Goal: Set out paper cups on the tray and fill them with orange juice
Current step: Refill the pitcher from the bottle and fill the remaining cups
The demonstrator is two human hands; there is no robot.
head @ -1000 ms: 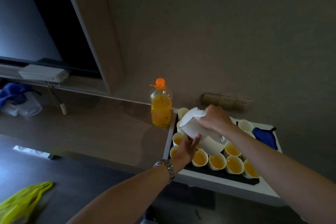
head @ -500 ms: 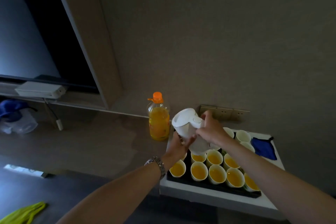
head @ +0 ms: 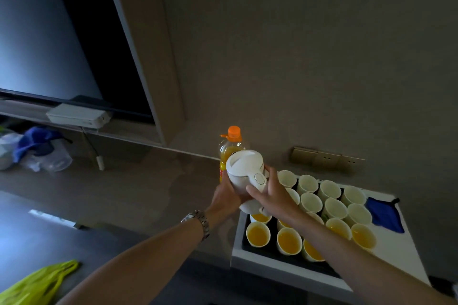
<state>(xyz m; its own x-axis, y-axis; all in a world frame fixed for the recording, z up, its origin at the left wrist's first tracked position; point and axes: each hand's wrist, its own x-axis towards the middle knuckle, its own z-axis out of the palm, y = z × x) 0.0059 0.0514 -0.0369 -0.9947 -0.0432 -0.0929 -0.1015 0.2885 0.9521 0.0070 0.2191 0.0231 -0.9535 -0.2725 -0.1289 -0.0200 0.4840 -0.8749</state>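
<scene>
A white tray (head: 237, 238) with a black inside stands at the lower right and holds several paper cups. The near cups (head: 288, 240) hold orange juice; the far cups (head: 332, 208) look empty. I hold a white kettle (head: 244, 171) upright above the tray's left far corner. My left hand (head: 226, 197) supports its body from the left and below. My right hand (head: 271, 193) grips its handle side, fingers curled. The orange juice bottle (head: 231, 142), orange-capped, stands just behind the kettle, partly hidden.
A blue cloth (head: 384, 214) lies on the tray's right edge. Wall sockets (head: 327, 158) sit behind the tray. A dark screen (head: 49, 44) and a white box (head: 76, 115) are at left, with plastic bags (head: 37, 151). A yellow-green bag (head: 37, 285) lies lower left.
The kettle has been tipped back from a tilted pose over the cups to upright and moved left and away, toward the bottle. Both hands went with it.
</scene>
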